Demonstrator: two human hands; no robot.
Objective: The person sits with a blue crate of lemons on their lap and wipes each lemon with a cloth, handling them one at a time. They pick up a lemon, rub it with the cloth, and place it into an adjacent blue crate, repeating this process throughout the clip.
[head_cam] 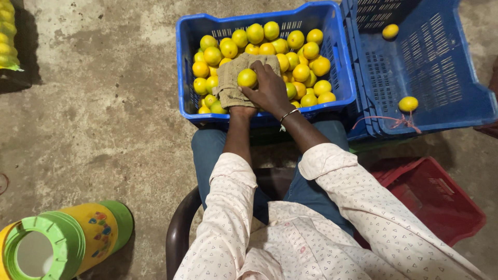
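A blue crate [187,62] full of yellow-green citrus fruits rests on my lap. My left hand [239,108] is mostly hidden under a beige cloth [228,78] that it holds over the fruits. A single yellow fruit [247,78] lies on that cloth. My right hand [270,89] covers the cloth beside it, fingers closed around the fruit. A thin bangle circles my right wrist.
A second blue crate [441,67] at right is tilted and holds two loose fruits [408,103]. A red crate [436,197] sits below it. A yellow and green jug [62,238] lies at bottom left. A netted sack of fruit [6,36] is at the top left on the concrete floor.
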